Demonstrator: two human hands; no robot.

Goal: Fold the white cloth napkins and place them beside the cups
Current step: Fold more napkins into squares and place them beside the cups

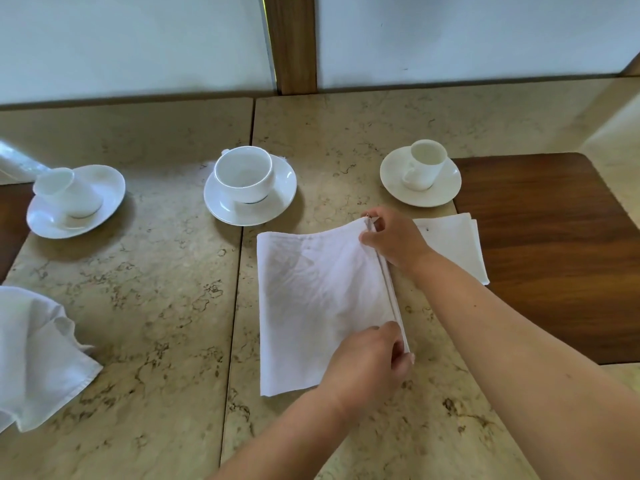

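Both hands work one white napkin (318,299), lying flat on the marble tabletop (156,306) just below the middle cup. Right hand (394,239) pinches the napkin's far right corner, thumb and fingers curled round the doubled edge; fingertips partly hidden behind the cloth. Left hand (367,362) pinches the near end of that same right edge, thumb on top, fingers tucked under, so exact grip is hard to see. Hands are apart, one at each end of the edge, which is lifted slightly off the tabletop. Both forearms come in from bottom right; right forearm crosses over a folded napkin (457,244), covering its lower left part. That folded napkin sits just below the right cup (424,164) on its saucer (391,181), half on marble, half on a dark wood panel (554,258).

Middle cup (244,178) stands on its saucer (221,202). Left cup (65,195) looks tilted on its saucer (104,181), but wide-angle blur makes that uncertain. An unfolded, crumpled napkin (38,355) lies at the left edge, cut off by the frame. Behind: pale panels & a wooden post (291,43).
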